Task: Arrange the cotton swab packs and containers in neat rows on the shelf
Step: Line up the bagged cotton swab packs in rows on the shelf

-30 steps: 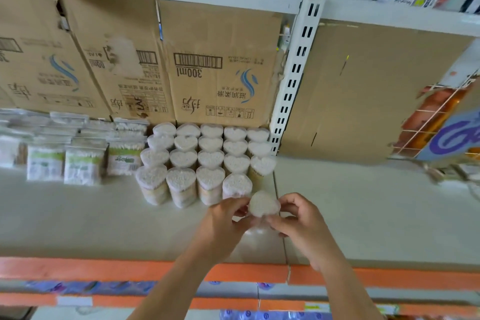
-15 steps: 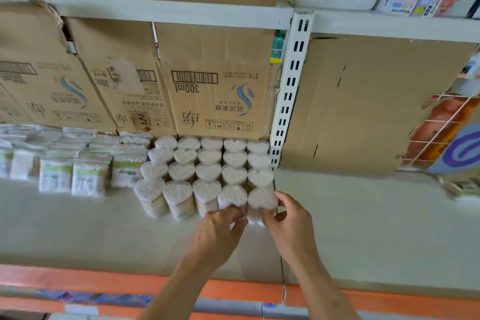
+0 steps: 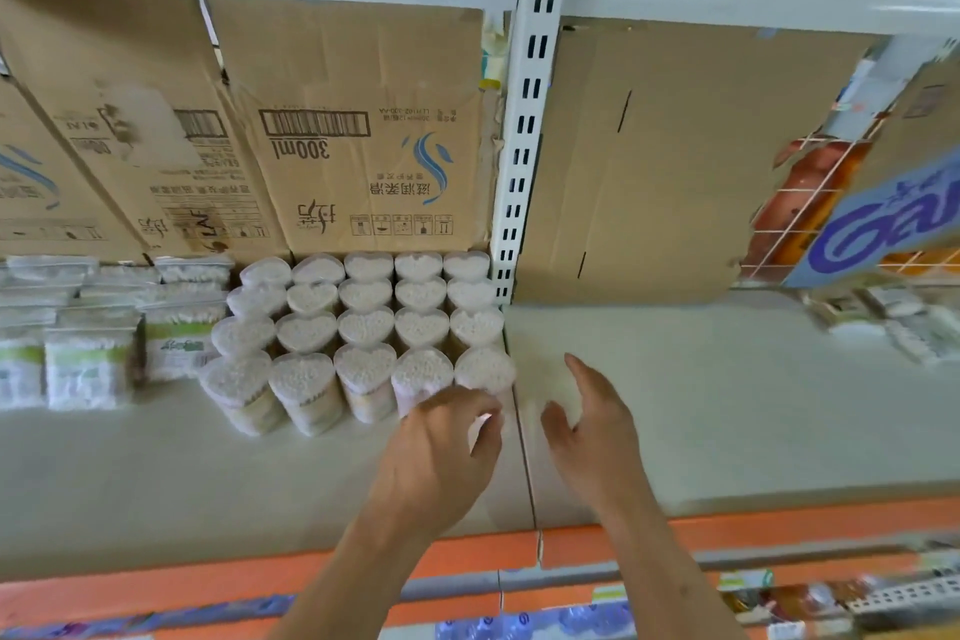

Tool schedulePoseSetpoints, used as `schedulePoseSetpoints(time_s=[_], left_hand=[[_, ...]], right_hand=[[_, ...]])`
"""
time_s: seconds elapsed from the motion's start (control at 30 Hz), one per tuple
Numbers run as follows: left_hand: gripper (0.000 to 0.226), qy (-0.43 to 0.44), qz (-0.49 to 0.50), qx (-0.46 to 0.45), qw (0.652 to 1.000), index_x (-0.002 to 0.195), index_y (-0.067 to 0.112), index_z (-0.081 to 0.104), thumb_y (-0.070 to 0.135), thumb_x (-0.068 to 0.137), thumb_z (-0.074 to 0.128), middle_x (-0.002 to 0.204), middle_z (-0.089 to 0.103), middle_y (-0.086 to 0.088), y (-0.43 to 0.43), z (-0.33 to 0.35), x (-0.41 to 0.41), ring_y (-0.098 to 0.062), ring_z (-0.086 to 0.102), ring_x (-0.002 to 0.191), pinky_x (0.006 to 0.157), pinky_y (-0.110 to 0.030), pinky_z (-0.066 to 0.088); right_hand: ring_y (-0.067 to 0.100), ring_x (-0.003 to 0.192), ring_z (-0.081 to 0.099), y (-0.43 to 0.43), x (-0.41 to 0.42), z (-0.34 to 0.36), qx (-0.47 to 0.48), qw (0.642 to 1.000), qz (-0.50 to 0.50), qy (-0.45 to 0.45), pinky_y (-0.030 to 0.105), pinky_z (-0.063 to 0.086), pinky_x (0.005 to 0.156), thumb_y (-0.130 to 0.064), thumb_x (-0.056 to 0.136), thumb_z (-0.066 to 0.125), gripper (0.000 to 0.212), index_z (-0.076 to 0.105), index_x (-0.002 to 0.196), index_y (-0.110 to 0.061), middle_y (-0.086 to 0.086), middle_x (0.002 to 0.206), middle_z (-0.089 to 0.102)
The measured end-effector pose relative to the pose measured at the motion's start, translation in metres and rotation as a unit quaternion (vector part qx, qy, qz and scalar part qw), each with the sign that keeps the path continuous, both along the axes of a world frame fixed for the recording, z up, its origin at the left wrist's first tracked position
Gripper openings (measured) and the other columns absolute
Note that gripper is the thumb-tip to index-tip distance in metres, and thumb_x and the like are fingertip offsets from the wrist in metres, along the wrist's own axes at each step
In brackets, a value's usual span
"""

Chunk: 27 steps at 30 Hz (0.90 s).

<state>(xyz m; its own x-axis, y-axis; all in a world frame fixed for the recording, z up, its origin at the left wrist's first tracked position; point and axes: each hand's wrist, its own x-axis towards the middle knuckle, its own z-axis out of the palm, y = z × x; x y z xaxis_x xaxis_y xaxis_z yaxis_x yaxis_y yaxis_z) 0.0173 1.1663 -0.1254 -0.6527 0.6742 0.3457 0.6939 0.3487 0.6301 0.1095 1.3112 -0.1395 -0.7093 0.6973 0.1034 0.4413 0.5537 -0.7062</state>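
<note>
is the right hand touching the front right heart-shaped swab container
Apart. The head view shows a strip of bare shelf between the open right hand and the front right heart-shaped container.

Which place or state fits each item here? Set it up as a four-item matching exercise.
Items:
1. heart-shaped containers
2. bagged swab packs
3. right hand
4. wire basket

Places or states:
A. far right, behind a blue sign
B. open, over bare shelf
C. left end of the shelf
D. five-wide block beside the slotted upright

Pairs: 1-D, 2-C, 3-B, 4-A
</note>
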Motion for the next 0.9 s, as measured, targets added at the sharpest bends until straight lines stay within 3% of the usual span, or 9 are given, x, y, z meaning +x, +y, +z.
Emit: schedulePoseSetpoints(time_s=[0.13, 0.27, 0.43, 0.63, 0.8, 0.9], left_hand=[[0.025, 0.075, -0.038, 0.032, 0.996, 0.099, 0.017, 0.066, 0.026, 0.082, 0.051, 0.099, 0.068, 0.002, 0.029, 0.019, 0.012, -0.02, 0.065, 0.09, 0.073, -0.035, 0.055], [0.04, 0.136, -0.061, -0.02, 0.989, 0.114, 0.017, 0.064, 0.035, 0.083, 0.047, 0.118, 0.064, -0.005, 0.072, 0.018, 0.032, -0.024, 0.06, 0.111, 0.09, -0.039, 0.048], [0.052, 0.129, -0.074, -0.09, 0.985, 0.123, 0.019, 0.061, 0.046, 0.084, 0.039, 0.125, 0.061, -0.007, 0.149, 0.004, 0.064, -0.026, 0.057, 0.117, 0.095, -0.043, 0.045], [0.057, 0.057, -0.112, -0.185, 0.975, 0.141, 0.025, 0.04, 0.05, 0.09, 0.037, 0.146, 0.041, -0.002, 0.281, -0.014, 0.125, -0.019, 0.034, 0.136, 0.11, -0.035, 0.027], [0.052, 0.038, -0.127, -0.215, 0.968, 0.142, 0.025, 0.037, 0.043, 0.094, 0.046, 0.143, 0.042, 0.0, 0.372, -0.014, 0.164, -0.02, 0.042, 0.128, 0.106, -0.036, 0.035], [0.052, 0.03, -0.121, -0.225, 0.966, 0.142, 0.025, 0.037, 0.044, 0.094, 0.046, 0.142, 0.044, 0.0, 0.416, -0.013, 0.176, -0.021, 0.045, 0.126, 0.105, -0.036, 0.038]], right_hand=[[0.035, 0.136, 0.038, 0.032, 0.032, 0.003, 0.047, 0.995, -0.083, -0.04, 0.04, 0.03, 0.112, -0.018, 0.089, 0.063, 0.059, 0.042, 0.142, -0.005, 0.022, 0.144, 0.044], [0.033, 0.143, 0.022, 0.079, 0.066, 0.01, 0.054, 0.985, -0.13, -0.096, 0.039, 0.018, 0.117, -0.031, 0.095, 0.054, 0.061, 0.031, 0.149, -0.015, 0.016, 0.154, 0.029], [0.033, 0.145, 0.016, 0.15, 0.106, 0.006, 0.024, 0.983, -0.16, -0.09, 0.044, 0.02, 0.117, -0.036, 0.096, 0.049, 0.061, 0.028, 0.15, -0.019, 0.011, 0.157, 0.024], [0.035, 0.14, 0.027, 0.269, 0.173, -0.006, 0.016, 0.979, -0.186, -0.077, 0.047, 0.026, 0.114, -0.029, 0.093, 0.055, 0.058, 0.037, 0.145, -0.011, 0.017, 0.15, 0.035], [0.035, 0.123, 0.046, 0.352, 0.216, -0.007, 0.005, 0.974, -0.22, -0.055, 0.049, 0.036, 0.105, -0.024, 0.089, 0.058, 0.057, 0.042, 0.141, -0.009, 0.015, 0.14, 0.044], [0.034, 0.13, 0.041, 0.392, 0.23, -0.007, -0.002, 0.97, -0.239, -0.039, 0.048, 0.034, 0.109, -0.021, 0.089, 0.059, 0.057, 0.04, 0.141, -0.009, 0.016, 0.143, 0.041]])
